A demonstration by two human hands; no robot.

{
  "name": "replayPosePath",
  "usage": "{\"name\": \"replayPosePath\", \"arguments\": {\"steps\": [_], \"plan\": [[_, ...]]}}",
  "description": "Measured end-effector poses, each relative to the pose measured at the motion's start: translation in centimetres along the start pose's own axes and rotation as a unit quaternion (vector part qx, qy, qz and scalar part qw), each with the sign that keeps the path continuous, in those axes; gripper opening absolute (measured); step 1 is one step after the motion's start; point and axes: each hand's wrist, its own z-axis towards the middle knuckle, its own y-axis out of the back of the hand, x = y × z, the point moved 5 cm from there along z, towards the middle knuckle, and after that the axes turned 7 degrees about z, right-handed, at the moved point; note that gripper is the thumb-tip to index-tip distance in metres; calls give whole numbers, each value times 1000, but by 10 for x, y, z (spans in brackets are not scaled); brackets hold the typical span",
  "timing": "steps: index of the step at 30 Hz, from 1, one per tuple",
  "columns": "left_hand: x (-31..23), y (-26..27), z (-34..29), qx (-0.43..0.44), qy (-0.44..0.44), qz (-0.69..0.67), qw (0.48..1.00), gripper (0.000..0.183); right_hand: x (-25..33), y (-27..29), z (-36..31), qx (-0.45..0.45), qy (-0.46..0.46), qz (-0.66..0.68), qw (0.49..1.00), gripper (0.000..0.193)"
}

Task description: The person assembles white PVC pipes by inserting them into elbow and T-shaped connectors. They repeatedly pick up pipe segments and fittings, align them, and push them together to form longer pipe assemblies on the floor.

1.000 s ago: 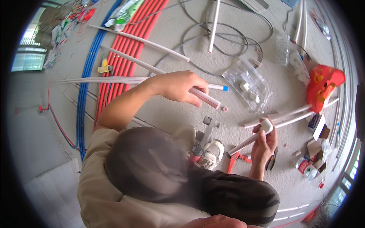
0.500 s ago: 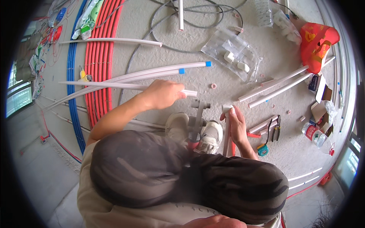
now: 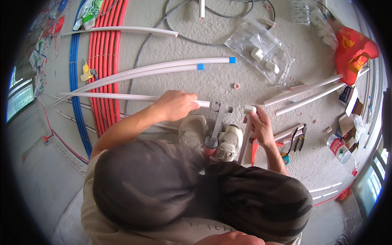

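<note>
My left hand [image 3: 177, 105] is closed around a long white plastic pipe [image 3: 130, 97], whose right end lines up with the left socket of a pipe fusion welder [image 3: 219, 116]. I cannot tell whether the pipe end touches the socket. The welder stands upright between my shoes, its red lower part [image 3: 209, 152] partly hidden. My right hand [image 3: 261, 127] grips a white elbow fitting [image 3: 248, 108] at the top of a pipe piece [image 3: 246, 141] running down toward my knee. The elbow's opening faces the welder's right socket, with a small gap between them.
Two blue-capped pipes [image 3: 163, 66] lie beyond my left hand, crossing red floor pipes [image 3: 102, 61]. Right of my right hand are red-handled cutters [image 3: 254, 151], pliers [image 3: 302, 137], a tape measure [image 3: 286, 159] and a bottle [image 3: 338, 148]. A clear bag of fittings [image 3: 261, 51] lies ahead.
The left-hand pipe's end has come down into line with the welder's left socket. My right hand has raised the elbow slightly, level with the other socket. The view has shifted a little.
</note>
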Motion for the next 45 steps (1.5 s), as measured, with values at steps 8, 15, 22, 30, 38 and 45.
{"name": "replayPosePath", "arguments": {"steps": [8,15,22,30,38,45], "plan": [[-1,1,-1,4,9,69,998,29,66,14,-14,-109,176,50,977,45],[-26,23,2,-18,-4,44,999,30,65,-4,-2,19,175,46,983,34],[-87,59,-2,-43,-44,33,998,29,59,-65,14,147,47,321,935,55],[-115,86,-14,-189,-173,56,965,31,74,-53,2,160,136,441,873,59],[-76,110,-9,-228,-161,150,948,10,92,34,-20,11,232,330,915,55],[148,179,-83,-373,174,208,887,1,105,381,-125,-12,415,289,863,54]]}}
